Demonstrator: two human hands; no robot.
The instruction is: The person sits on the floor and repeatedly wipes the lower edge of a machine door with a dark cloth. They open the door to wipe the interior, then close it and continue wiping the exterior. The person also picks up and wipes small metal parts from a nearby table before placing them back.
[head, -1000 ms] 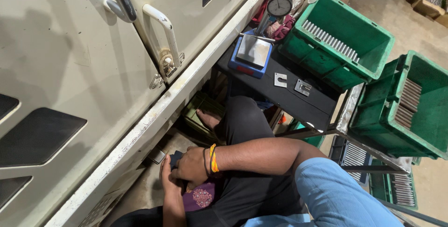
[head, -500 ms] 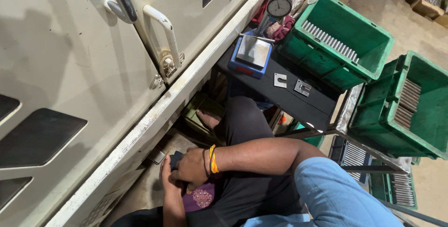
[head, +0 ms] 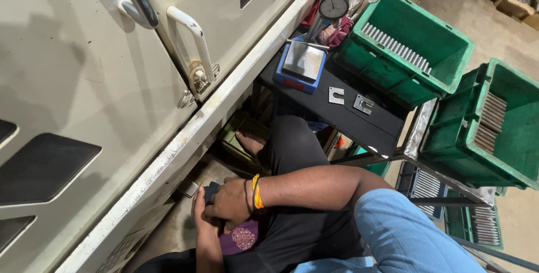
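Note:
My right hand [head: 229, 205], with a yellow and black band at the wrist, reaches down to the left over my lap. It lies across my left hand [head: 199, 212], which comes up from the bottom edge. Both close around a small dark object [head: 210, 190] low beside the machine's base; most of it is hidden by the fingers. A small grey metal piece [head: 189, 189] sits just left of it on the floor. My bare foot [head: 250, 141] rests under the black table.
A large cream machine door [head: 101, 82] with a white handle [head: 191, 37] fills the left. A black table [head: 359, 121] holds a blue-based block [head: 301, 64], a dial gauge [head: 333, 6] and two small metal plates. Green crates [head: 410, 48] of metal rods stand on the right.

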